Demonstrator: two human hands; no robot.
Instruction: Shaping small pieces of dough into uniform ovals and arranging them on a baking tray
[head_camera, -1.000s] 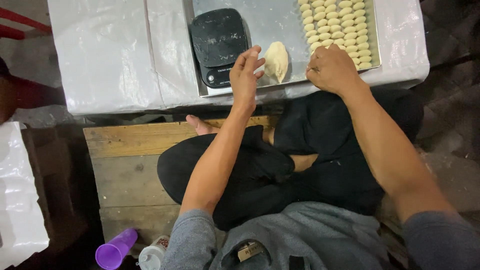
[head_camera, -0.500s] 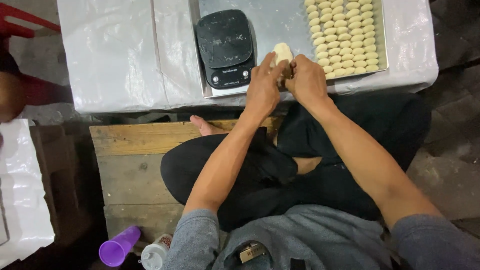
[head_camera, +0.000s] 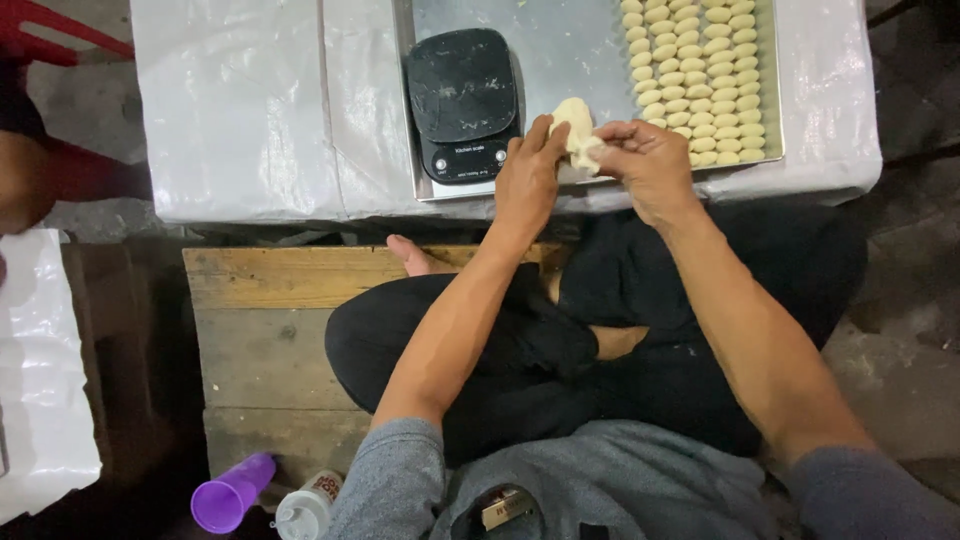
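1. Fingers (head_camera: 540, 135) of the left hand (head_camera: 527, 185) curl round the near side of a pale dough lump (head_camera: 573, 122), while the right hand (head_camera: 648, 165) pinches its right edge between thumb and fingertips; both hands are closed on the lump, which is held just above the front edge of the metal tray (head_camera: 590, 50), between the scale and the rows of dough pieces.

2. Biggest risk, as I judge it: the lump sits over the tray's front rim, above the person's crossed legs. If the pinch tears it unevenly or the grip slackens, a piece could drop off the table (head_camera: 250, 110) onto the lap or the wooden platform (head_camera: 270, 330).

3. Next risk: the right hand works just beside the formed dough pieces (head_camera: 705, 75). A stray wrist or elbow could flatten or shove the nearest rows.

4. Smaller risk: the black kitchen scale (head_camera: 462, 95) is near the left hand and already dusted; sticky fingers could smear it or knock it askew.

5. Containers, largest first: the tray holds the scale at left and neat columns of small oval dough pieces at right, with bare metal between.

6. A purple cup (head_camera: 230, 493) lies on its side on the floor, contents not visible.

7. Beside it stands a small white bottle (head_camera: 305, 508); I cannot tell what is in it.
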